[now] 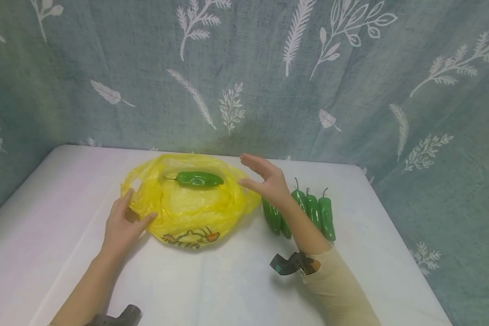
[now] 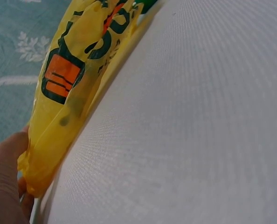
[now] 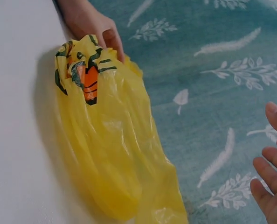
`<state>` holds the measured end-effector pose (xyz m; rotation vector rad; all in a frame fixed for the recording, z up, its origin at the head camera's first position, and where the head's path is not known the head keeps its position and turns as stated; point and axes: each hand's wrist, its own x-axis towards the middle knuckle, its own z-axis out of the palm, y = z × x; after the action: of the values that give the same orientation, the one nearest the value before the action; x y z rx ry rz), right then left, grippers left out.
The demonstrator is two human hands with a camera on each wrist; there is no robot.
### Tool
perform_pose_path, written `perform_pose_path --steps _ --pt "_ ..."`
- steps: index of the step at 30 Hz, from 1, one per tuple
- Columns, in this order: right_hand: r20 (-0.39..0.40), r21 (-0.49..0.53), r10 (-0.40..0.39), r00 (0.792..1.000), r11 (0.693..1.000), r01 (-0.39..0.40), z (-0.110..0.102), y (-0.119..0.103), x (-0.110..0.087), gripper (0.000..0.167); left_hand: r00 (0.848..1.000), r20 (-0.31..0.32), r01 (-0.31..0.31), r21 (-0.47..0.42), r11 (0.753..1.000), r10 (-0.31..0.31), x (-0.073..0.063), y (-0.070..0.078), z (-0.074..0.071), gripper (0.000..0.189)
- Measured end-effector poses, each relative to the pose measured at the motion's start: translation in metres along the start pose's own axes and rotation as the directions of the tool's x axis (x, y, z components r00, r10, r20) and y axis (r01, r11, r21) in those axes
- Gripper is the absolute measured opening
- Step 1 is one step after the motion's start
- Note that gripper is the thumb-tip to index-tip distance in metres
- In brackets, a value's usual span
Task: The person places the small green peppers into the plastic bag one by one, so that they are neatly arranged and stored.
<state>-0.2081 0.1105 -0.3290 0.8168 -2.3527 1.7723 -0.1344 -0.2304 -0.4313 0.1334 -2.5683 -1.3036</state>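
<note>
A yellow plastic bag point(image 1: 212, 224) lies on the table with its mouth spread, printed in black and orange on its near side. Within the opening, a green chili pepper point(image 1: 199, 179) lies sideways, stem pointing left. My left hand point(image 1: 122, 226) holds the bag's left edge, the thumb on the near side and the fingers farther back; in the left wrist view the bag's end sits between them. Above the bag's right edge, my right hand point(image 1: 269, 181) hovers with fingers extended and nothing in it. The right wrist view shows its fingers point(image 3: 271, 170) spread and apart from the bag.
Several more green chili peppers point(image 1: 327, 217) lie side by side to the right of the bag, partly hidden by my right forearm. A white cloth covers the table point(image 1: 228, 285). Behind it hangs a green-grey curtain point(image 1: 146, 59) with white leaf prints.
</note>
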Motion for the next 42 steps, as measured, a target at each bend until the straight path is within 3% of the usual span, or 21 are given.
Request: perform_pose_path --steps 10,14,21,30,38,42 --pt "-0.056 -0.023 -0.017 0.998 1.000 0.015 -0.016 -0.001 -0.017 0.059 1.000 0.001 -0.007 0.000 1.000 0.007 0.000 0.000 0.000 0.089" --pt "-0.073 -0.002 -0.048 0.996 0.999 0.048 -0.023 -0.003 -0.026 0.058 1.000 0.004 -0.002 0.005 1.000 0.002 -0.001 -0.001 0.000 0.089" --pt "-0.108 -0.062 -0.100 0.989 0.994 0.094 -0.035 -0.002 -0.036 0.057 1.000 -0.003 0.000 0.018 1.000 0.000 -0.002 -0.003 0.001 0.088" --pt "-0.141 -0.069 -0.042 0.989 0.997 0.032 -0.051 0.001 -0.043 0.058 1.000 -0.012 -0.006 0.016 1.000 0.006 -0.001 -0.002 0.000 0.090" --pt "-0.176 -0.100 0.055 0.983 0.992 -0.074 -0.064 0.001 -0.056 0.058 1.000 -0.004 0.010 0.007 1.000 -0.010 -0.001 -0.002 -0.001 0.090" --pt "-0.200 -0.101 0.053 0.978 0.992 -0.075 -0.071 0.002 -0.062 0.057 1.000 0.001 0.014 0.007 1.000 -0.014 -0.002 -0.001 -0.001 0.090"
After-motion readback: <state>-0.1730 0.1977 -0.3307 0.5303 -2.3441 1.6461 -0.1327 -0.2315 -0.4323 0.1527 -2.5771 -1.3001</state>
